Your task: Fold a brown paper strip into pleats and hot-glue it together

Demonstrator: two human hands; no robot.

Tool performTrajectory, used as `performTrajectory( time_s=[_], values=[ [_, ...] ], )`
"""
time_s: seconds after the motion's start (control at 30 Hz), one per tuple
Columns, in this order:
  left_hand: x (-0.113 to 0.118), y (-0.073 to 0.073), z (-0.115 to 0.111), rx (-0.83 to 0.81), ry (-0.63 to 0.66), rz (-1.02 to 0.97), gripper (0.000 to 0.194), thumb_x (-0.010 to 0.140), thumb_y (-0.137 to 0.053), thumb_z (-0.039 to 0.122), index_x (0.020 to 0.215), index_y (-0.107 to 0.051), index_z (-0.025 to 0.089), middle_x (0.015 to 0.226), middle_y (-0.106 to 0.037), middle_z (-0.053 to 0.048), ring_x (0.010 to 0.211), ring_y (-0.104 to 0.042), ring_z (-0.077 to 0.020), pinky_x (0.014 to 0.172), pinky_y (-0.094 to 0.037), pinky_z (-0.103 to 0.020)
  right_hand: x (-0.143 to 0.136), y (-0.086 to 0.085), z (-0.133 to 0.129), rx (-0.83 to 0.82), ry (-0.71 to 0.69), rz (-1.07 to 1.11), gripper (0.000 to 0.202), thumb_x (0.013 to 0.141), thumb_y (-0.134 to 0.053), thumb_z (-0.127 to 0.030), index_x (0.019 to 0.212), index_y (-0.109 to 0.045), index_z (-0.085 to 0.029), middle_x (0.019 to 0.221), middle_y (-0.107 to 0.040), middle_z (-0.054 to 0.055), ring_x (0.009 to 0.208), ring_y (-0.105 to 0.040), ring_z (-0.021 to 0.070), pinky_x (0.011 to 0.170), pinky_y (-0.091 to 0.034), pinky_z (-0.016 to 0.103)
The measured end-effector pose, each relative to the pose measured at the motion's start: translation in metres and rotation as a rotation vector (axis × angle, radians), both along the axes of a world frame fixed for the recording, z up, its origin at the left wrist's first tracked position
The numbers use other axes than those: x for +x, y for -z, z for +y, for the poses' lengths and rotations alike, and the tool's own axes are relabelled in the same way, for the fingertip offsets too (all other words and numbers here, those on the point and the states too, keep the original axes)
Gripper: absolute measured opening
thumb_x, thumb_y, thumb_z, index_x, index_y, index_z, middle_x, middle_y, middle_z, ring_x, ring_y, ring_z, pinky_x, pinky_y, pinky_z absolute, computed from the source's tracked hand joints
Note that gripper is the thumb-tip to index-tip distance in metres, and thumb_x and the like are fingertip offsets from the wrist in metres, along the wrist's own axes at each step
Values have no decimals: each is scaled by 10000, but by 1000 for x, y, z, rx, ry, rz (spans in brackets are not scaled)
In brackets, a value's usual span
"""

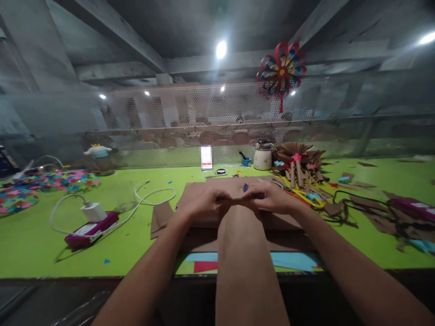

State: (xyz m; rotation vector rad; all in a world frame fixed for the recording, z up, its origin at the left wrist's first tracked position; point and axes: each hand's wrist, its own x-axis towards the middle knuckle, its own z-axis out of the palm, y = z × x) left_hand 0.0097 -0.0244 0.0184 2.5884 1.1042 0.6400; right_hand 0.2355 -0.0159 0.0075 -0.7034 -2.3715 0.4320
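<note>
Past the near edge of the green table (30,253) runs a brown paper strip (244,262), its far end pinched by the left hand (208,200) and right hand (272,197); uneven pressure there could, I reckon, skew or crease it.

Left forearm (149,267) and right forearm (350,258) bare, stretched forward and angled inward, left hand (211,199) and right hand (268,198) facing each other at mid-view, nearly level, close together but apart, fingers (222,194) curled inward in a pinching pose.
</note>
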Motion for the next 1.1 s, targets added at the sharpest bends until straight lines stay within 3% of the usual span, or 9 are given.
performTrajectory(
  time_s=[0.17, 0.27, 0.43, 0.63, 0.93, 1.1],
  values=[
    [-1, -2, -6, 152, -33, 74, 288, 721, -489, 134, 927, -658, 243, 880, -672, -19, 768, -555, -154, 670, -364, -236, 2, 4, 5, -49, -19, 93, 198, 743, -546, -200, 885, -675, -154, 788, -652, 42, 719, -576, 133, 645, -443, 228],
    [2, -8, -13, 191, -100, 72, 223, 734, -522, 227, 903, -665, 251, 824, -666, -18, 743, -538, -159, 667, -351, -242, 0, 4, 4, -13, -8, 128, 188, 732, -547, -160, 864, -681, -153, 790, -649, 44, 716, -581, 134, 650, -447, 231],
    [7, -12, -9, 14, -23, 17, 330, 840, -377, 342, 834, -660, 171, 745, -625, -14, 670, -496, -128, 606, -342, -219, -5, 5, 0, 152, 3, 131, 238, 727, -543, -113, 898, -685, -198, 779, -626, 36, 718, -566, 125, 652, -440, 233],
    [4, 3, 7, -237, 90, -23, 478, 849, -313, 471, 802, -616, 105, 680, -548, -18, 610, -439, -108, 542, -335, -210, -8, 6, -1, 244, -38, 121, 251, 762, -529, -119, 953, -670, -200, 781, -616, 51, 727, -561, 124, 640, -443, 235],
    [6, 10, 4, -250, 99, -100, 372, 842, -381, 431, 918, -634, 169, 846, -634, -32, 720, -488, -129, 647, -377, -232, -10, 7, -4, 200, -11, 102, 213, 784, -525, -164, 926, -679, -196, 789, -630, 59, 754, -577, 137, 672, -454, 255],
    [6, 10, 3, -190, 120, -101, 342, 850, -382, 402, 858, -622, 159, 785, -614, -19, 705, -491, -120, 630, -371, -222, -3, 1, -5, 35, -12, 97, 220, 768, -546, -217, 946, -668, -177, 828, -636, 58, 773, -577, 145, 688, -453, 262]
  ],
)
